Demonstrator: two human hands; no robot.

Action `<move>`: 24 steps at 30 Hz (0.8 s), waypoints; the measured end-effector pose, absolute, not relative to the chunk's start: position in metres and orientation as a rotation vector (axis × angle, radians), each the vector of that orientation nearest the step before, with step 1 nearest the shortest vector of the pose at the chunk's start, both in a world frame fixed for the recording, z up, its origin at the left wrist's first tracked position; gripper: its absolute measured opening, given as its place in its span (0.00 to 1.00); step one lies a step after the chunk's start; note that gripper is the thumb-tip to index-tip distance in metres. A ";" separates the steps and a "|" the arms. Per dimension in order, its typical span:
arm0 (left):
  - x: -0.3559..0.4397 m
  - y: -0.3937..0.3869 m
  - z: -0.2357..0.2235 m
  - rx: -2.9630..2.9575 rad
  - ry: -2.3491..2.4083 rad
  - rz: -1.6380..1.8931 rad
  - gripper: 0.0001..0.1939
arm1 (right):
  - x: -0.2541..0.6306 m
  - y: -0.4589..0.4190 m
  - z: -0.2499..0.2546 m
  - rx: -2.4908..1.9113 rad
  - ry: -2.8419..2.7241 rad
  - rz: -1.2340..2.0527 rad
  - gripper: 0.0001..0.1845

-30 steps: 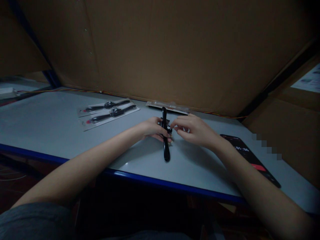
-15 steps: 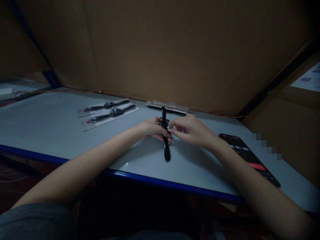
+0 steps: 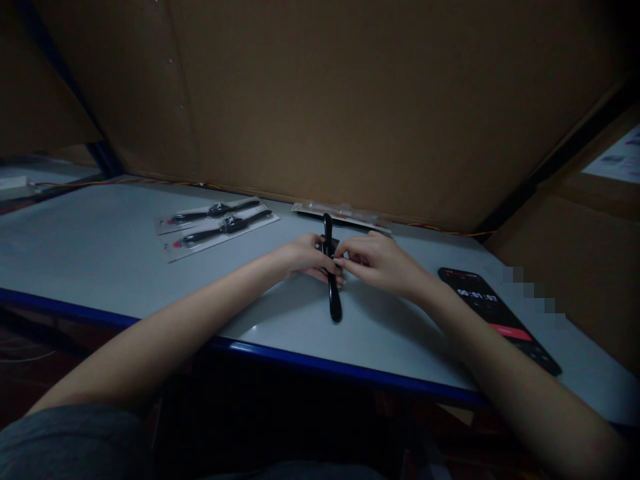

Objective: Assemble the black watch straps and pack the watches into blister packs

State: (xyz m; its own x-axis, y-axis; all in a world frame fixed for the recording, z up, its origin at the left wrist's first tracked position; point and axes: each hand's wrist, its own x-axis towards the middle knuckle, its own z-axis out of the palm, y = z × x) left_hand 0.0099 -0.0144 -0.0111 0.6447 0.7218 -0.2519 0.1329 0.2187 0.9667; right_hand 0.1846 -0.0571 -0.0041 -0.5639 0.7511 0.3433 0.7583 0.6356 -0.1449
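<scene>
A black two-handled spokeshave (image 3: 334,300) is held over the table, its long handles pointing away from me and towards me. My left hand (image 3: 307,257) is closed around its middle, with the thumb across the top and fingers beneath. From the other side my right hand (image 3: 373,260) reaches in with thumb and forefinger pinched together at the tool's central body. Whatever sits between those fingertips is too small and dark to name.
Two carded blister packs (image 3: 220,230) with similar black tools lie at the left. Behind my hands is an opened clear package (image 3: 345,217) by the cardboard wall (image 3: 320,100). A phone (image 3: 500,320) showing a timer lies at right. The table has a blue front edge (image 3: 300,360).
Both hands stay almost in place on the spokeshave. My right fingertips have shifted very slightly at its middle.
</scene>
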 end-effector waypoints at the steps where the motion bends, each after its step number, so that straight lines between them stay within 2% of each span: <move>1: 0.010 -0.014 -0.012 1.321 0.808 0.471 0.21 | 0.184 -0.057 -0.005 -1.188 -2.484 -0.012 0.09; 5: 0.010 -0.013 -0.013 1.320 0.790 0.474 0.20 | 0.186 -0.057 -0.003 -1.205 -2.476 -0.074 0.13; 9: 0.009 -0.013 -0.014 1.301 0.778 0.482 0.23 | 0.190 -0.057 -0.001 -1.274 -2.486 -0.177 0.09; 13: 0.009 -0.012 -0.014 1.316 0.759 0.455 0.22 | 0.189 -0.055 -0.001 -1.194 -2.520 -0.177 0.11; 18: 0.008 -0.011 -0.015 1.327 0.689 0.374 0.23 | 0.190 -0.054 -0.001 -1.167 -2.591 -0.201 0.06; 24: 0.011 -0.016 -0.014 1.410 0.729 0.416 0.21 | 0.176 -0.059 -0.005 -1.386 -2.396 -0.247 0.12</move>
